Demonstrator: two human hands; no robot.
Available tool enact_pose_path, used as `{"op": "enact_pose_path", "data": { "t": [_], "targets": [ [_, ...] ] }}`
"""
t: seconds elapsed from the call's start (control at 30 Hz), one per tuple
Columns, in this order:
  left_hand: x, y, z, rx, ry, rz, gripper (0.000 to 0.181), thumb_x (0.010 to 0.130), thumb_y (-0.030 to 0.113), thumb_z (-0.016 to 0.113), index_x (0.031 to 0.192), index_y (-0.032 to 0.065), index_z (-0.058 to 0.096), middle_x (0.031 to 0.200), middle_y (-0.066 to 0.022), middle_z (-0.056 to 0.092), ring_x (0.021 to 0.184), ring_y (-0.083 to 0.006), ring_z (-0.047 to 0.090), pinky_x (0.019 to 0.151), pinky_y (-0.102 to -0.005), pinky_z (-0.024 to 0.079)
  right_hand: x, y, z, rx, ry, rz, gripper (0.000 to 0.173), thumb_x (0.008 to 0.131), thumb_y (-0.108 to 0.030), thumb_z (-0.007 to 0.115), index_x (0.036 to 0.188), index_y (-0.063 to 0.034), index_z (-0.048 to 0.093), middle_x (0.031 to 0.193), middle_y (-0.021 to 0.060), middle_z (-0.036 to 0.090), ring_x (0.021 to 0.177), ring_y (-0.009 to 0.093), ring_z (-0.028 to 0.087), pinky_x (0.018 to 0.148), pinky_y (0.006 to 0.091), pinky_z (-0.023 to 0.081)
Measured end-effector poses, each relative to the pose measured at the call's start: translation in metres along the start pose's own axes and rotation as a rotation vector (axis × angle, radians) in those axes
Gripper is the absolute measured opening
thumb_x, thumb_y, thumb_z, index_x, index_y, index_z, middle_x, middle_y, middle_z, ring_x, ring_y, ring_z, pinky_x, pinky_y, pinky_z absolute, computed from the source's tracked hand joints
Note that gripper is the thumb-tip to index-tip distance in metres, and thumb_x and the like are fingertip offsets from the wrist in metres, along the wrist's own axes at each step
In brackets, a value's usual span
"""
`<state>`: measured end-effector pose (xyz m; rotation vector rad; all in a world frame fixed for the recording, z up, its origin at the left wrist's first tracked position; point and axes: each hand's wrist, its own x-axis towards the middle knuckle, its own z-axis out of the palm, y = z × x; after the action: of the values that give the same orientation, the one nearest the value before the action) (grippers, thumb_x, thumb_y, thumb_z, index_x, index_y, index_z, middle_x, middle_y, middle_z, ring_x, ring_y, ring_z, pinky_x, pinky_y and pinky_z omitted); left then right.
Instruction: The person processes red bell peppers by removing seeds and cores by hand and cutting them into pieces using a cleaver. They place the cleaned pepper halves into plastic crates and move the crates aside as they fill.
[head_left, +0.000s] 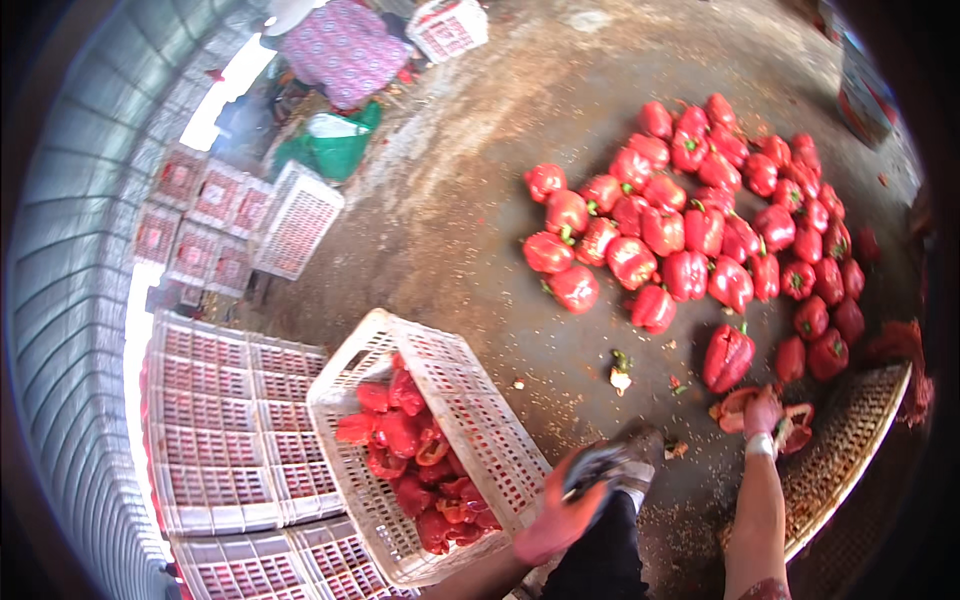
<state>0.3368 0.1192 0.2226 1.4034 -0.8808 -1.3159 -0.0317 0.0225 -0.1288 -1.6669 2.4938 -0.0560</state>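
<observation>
My left hand (559, 514) is beside the near rim of a white plastic crate (480, 405), its fingers closed round a blurred dark shiny object (592, 472) that I cannot name. Cut red bell peppers (401, 431) lie inside that tilted crate. At the lower right, my right hand (763, 412), with a white band at the wrist, grips an opened red bell pepper (733, 411) low over the floor; its pale inside shows on both sides of the fingers. Just beyond it lies a whole red bell pepper (729, 358).
Many whole red peppers (664, 229) are spread over the floor. A woven basket (847, 457) stands at the right, and a green pepper core (620, 373) lies near my shoe (645, 450). Stacked crates (225, 427) line the left. Patterned cloth (345, 49) and a green sack (337, 150) are farther off.
</observation>
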Motion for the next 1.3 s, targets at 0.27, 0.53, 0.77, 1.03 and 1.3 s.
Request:
{"op": "enact_pose_path", "data": {
  "t": [0.27,0.53,0.77,1.03,1.3],
  "targets": [
    [0.055,-0.045,0.089,0.108,-0.477,-0.175,0.053,0.087,0.001,0.059,0.137,0.0079,0.042,0.119,-0.008,0.061,0.105,-0.0127,0.057,0.09,-0.0274,0.047,-0.061,-0.035,-0.147,0.425,0.108,-0.121,0.038,0.081,-0.009,0.057,0.116,0.006,0.055,0.101,0.0225,0.064,0.098,0.039,0.06,0.086,0.0424,0.048],
    [0.021,0.005,0.187,0.291,-0.947,0.005,0.057,0.084,-0.001,0.053,0.139,0.0058,0.039,0.129,-0.0114,0.056,0.118,-0.0155,0.051,0.102,-0.0311,0.039,-0.125,-0.034,-0.353,1.062,0.073,-0.153,0.019,0.086,0.002,0.056,0.104,0.0032,0.057,0.095,0.0105,0.063,0.089,0.016,0.058,0.083,0.0297,0.047],
    [-0.068,0.033,0.273,0.559,-0.789,0.602,0.068,0.081,-0.005,0.049,0.145,0.0,0.026,0.134,-0.0257,0.046,0.127,-0.0397,0.044,0.107,-0.0384,0.035,-0.164,0.074,-0.386,1.548,0.059,0.097,0.048,0.097,-0.016,0.055,0.14,-0.0007,0.039,0.124,0.0124,0.057,0.111,0.019,0.055,0.096,0.0309,0.044],
    [-0.17,0.035,0.306,0.669,-0.934,0.444,0.055,0.085,0.005,0.051,0.137,0.0004,0.034,0.108,-0.0287,0.059,0.098,-0.0449,0.059,0.081,-0.0493,0.048,-0.21,0.188,-0.315,1.848,0.198,0.053,0.039,0.099,-0.019,0.047,0.133,-0.0009,0.045,0.129,0.0074,0.054,0.115,0.018,0.053,0.102,0.0327,0.041],
    [-0.189,0.008,0.309,0.537,-0.984,0.28,0.055,0.085,0.005,0.052,0.137,0.0008,0.035,0.106,-0.0296,0.06,0.102,-0.0438,0.058,0.083,-0.0486,0.047,-0.229,0.198,-0.303,1.694,0.16,0.177,0.052,0.093,-0.013,0.057,0.139,0.0001,0.038,0.132,0.0107,0.052,0.118,0.02,0.052,0.1,0.0319,0.043]
  ]
}}
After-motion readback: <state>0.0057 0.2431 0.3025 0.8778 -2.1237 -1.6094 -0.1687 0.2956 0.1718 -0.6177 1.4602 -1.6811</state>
